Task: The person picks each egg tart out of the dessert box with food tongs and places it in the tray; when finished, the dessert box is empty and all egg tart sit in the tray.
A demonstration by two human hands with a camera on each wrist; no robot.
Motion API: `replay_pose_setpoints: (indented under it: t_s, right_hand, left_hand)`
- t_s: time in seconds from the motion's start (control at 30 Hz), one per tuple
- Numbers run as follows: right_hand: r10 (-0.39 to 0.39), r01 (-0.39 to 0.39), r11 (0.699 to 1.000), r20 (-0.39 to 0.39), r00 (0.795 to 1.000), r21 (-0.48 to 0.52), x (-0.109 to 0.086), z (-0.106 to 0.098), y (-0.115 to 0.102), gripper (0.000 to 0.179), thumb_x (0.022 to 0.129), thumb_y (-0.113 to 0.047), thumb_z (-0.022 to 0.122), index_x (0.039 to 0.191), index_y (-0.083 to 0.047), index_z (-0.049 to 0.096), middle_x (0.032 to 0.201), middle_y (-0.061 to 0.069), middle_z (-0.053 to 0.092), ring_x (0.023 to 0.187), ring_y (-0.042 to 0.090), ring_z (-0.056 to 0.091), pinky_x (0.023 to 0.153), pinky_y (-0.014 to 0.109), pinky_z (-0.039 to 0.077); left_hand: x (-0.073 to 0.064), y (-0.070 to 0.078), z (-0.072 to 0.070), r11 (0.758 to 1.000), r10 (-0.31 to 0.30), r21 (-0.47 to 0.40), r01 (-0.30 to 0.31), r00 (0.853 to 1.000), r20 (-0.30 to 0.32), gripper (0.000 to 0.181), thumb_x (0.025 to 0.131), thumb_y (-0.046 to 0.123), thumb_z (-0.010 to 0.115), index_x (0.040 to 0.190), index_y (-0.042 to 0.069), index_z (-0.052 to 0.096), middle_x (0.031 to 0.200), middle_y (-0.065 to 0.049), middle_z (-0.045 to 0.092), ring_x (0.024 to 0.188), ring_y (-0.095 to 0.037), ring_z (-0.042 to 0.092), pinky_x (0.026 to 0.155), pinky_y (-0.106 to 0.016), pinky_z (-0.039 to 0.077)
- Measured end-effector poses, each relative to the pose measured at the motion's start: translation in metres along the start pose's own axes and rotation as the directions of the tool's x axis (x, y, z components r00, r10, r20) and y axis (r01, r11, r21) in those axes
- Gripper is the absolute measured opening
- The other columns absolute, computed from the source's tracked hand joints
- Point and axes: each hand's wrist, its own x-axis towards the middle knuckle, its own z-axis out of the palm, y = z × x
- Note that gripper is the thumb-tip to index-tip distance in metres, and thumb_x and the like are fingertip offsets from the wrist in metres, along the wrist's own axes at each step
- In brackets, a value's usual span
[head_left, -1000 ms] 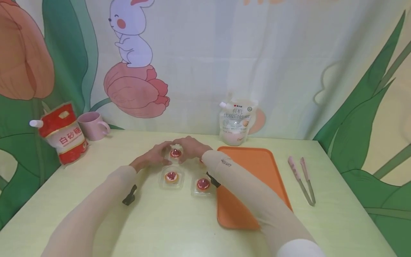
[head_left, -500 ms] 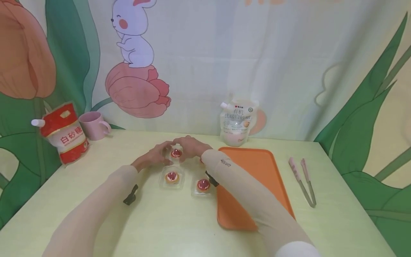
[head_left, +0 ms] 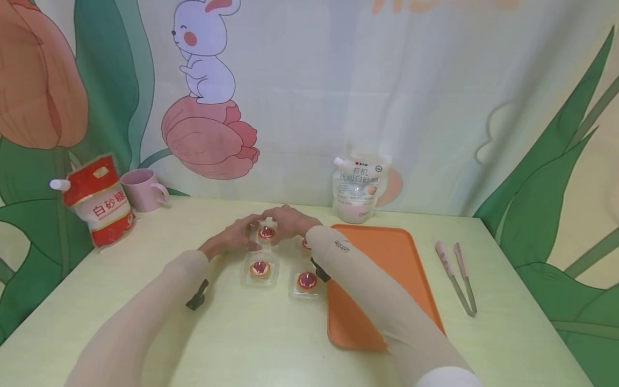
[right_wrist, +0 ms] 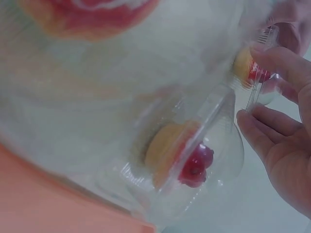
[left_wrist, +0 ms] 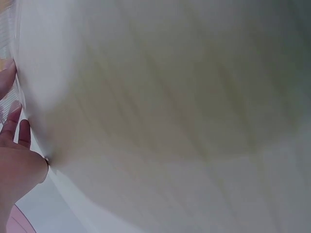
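In the head view, a small tart (head_left: pixel 266 232) with a red topping sits inside a clear plastic box between both hands. My left hand (head_left: pixel 235 236) grips the box's left side, and my right hand (head_left: pixel 290 221) grips its right side. The right wrist view shows right thumb and fingers pinching the edge of that clear box (right_wrist: pixel 262 94), with the left hand beyond it. In the left wrist view, the left fingers (left_wrist: pixel 10 127) show at the left edge beside clear plastic. Nearer the person is another boxed tart (head_left: pixel 260 270), its topping red and white.
More boxed tarts are right of it: one (head_left: pixel 307 280) near the tray, one (head_left: pixel 306 243) partly behind the right wrist. An orange tray (head_left: pixel 358 322) lies under the right forearm. Tongs (head_left: pixel 459 279), a white pouch (head_left: pixel 358 191), a red sugar bag (head_left: pixel 102 201) and a pink mug (head_left: pixel 142 191) surround them.
Both hands keep their hold on the boxed tart, with barely any movement. The head view has shifted slightly, so the whole scene sits a little lower and further right.
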Motion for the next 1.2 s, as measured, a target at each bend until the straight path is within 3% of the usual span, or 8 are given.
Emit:
replay_pose_setpoints:
  t_s: [0.27,0.63,0.9,1.2]
  right_hand:
    - [0.008,-0.008,1.000,0.004,1.000,-0.015,0.001,-0.001,-0.001,0.070,0.085,-0.022,0.081,0.147,-0.027,0.049,0.146,0.004,0.055,0.133,0.025,0.047,0.107,0.049,0.046]
    - [0.038,-0.038,0.999,0.005,0.999,-0.027,-0.001,0.007,-0.003,0.084,0.082,-0.026,0.082,0.153,-0.030,0.038,0.148,0.003,0.050,0.133,0.024,0.047,0.110,0.054,0.042]
    - [0.048,-0.048,0.998,0.007,0.999,-0.035,-0.002,0.005,-0.003,0.080,0.084,-0.026,0.081,0.152,-0.031,0.039,0.147,0.003,0.051,0.132,0.024,0.047,0.109,0.056,0.043]
    - [0.015,-0.015,1.000,0.015,1.000,-0.014,-0.001,0.001,-0.004,0.075,0.084,-0.024,0.081,0.150,-0.029,0.044,0.148,0.003,0.052,0.132,0.024,0.047,0.110,0.054,0.042]
  left_hand:
    - [0.000,0.001,-0.001,1.000,-0.027,0.010,0.027,1.000,-0.001,0.082,0.087,0.014,0.076,0.155,0.013,0.030,0.150,-0.020,0.042,0.146,-0.043,0.029,0.117,-0.067,0.022]
    - [0.003,-0.004,0.000,1.000,-0.002,0.026,0.002,1.000,-0.001,0.083,0.087,0.016,0.077,0.155,0.012,0.030,0.144,-0.019,0.047,0.142,-0.041,0.034,0.117,-0.066,0.022]
    - [-0.002,0.002,0.002,0.999,0.005,0.052,-0.004,1.000,-0.020,0.084,0.088,0.030,0.077,0.156,0.014,0.030,0.144,-0.017,0.047,0.142,-0.040,0.034,0.116,-0.067,0.024]
    - [-0.007,0.006,0.001,0.997,0.012,0.073,-0.011,1.000,-0.021,0.083,0.088,0.024,0.076,0.155,0.009,0.029,0.139,-0.019,0.049,0.137,-0.040,0.037,0.115,-0.068,0.024]
